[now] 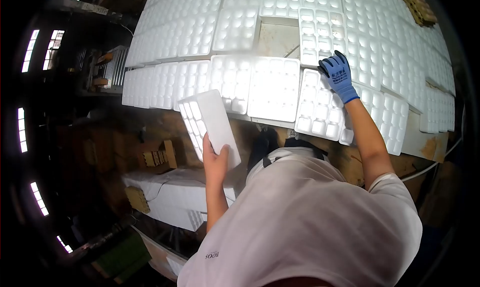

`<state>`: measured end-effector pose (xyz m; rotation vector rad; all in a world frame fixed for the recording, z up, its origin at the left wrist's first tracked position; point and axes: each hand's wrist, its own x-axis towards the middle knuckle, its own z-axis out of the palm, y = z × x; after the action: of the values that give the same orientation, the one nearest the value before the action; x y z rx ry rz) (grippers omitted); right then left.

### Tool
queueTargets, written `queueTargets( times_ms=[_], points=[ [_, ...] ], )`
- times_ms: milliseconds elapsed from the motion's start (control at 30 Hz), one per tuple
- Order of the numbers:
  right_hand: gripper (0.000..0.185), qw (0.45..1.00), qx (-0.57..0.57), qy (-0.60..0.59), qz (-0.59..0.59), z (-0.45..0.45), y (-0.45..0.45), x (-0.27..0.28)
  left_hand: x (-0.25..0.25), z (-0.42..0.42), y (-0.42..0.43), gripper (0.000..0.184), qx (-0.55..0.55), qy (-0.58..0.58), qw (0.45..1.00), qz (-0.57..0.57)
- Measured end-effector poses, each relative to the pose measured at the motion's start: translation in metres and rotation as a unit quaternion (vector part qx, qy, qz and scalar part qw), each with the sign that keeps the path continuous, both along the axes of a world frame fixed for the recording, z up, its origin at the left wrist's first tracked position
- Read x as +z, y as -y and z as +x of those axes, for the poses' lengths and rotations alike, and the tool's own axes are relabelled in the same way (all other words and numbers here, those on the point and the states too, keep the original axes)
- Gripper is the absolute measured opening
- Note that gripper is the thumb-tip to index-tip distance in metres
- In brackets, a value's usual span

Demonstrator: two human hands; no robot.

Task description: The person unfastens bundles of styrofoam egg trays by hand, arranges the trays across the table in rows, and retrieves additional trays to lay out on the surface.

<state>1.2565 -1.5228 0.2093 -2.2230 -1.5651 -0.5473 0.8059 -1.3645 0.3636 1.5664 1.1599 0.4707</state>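
Note:
My bare left hand (216, 159) holds a white foam tray (220, 122) tilted on edge, away from the table. Its thumb presses the flat side, while the fingers wrap round the side with the cups. On my right hand (337, 74) is a blue glove with black fingertips. That hand rests over the seam between a foam tray (322, 29) farther in and another foam tray (320, 107) at the near edge. Its fingers are bent and a little apart, with nothing visible in them; the palm is hidden.
Rows of white foam trays (232, 82) cover much of the table. A bare patch of tabletop (277, 39) shows between them. Yellowish trays (416, 4) are stacked at the far right. Behind on the left stands a white-covered surface (170, 197). A pale hose (425, 172) curves at the right.

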Motion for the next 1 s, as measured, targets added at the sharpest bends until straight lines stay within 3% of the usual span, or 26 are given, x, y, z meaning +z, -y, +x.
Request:
queueTargets(
  times_ms=[733, 900, 1000],
  points=[
    [0.015, 0.995, 0.045, -0.032, 0.083, -0.023, 0.008, 0.019, -0.001, 0.024, -0.002, 0.066, -0.055, 0.02, 0.998, 0.038],
    [0.021, 0.997, 0.031, -0.053, 0.036, -0.013, 0.008, -0.001, -0.008, 0.025, -0.001, 0.065, -0.048, 0.016, 0.994, 0.101],
    [0.015, 0.997, 0.036, -0.067, 0.012, -0.011, 0.005, -0.008, -0.003, 0.024, 0.003, 0.066, -0.045, 0.007, 0.998, 0.045]
  ],
)
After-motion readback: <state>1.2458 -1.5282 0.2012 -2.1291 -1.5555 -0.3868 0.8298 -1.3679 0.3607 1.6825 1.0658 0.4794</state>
